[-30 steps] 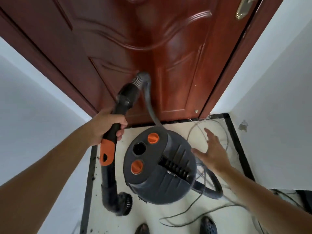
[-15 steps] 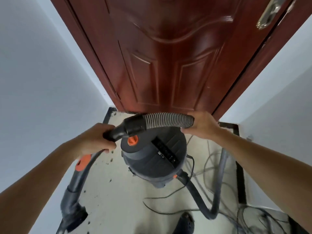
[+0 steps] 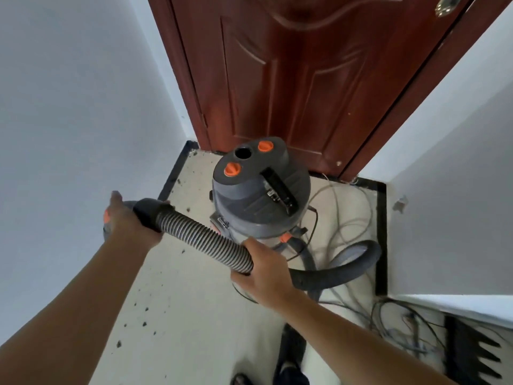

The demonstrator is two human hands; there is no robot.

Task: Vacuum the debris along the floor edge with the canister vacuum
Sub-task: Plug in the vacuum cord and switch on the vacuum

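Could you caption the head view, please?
Left hand and right hand grip the hose beside the canister vacuum; debris dots the floor.

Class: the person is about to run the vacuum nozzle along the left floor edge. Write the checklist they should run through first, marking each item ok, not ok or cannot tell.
1. Left hand grips the wand handle: ok.
2. Right hand holds the ribbed hose: ok.
3. Nozzle set down at the edge: cannot tell, hidden behind the left arm.
4. Debris to collect on the left side of the floor: ok.
5. Hose path free of the loose cables beside the canister: not ok, the hose loop lies among them.
6. Motor running: cannot tell.
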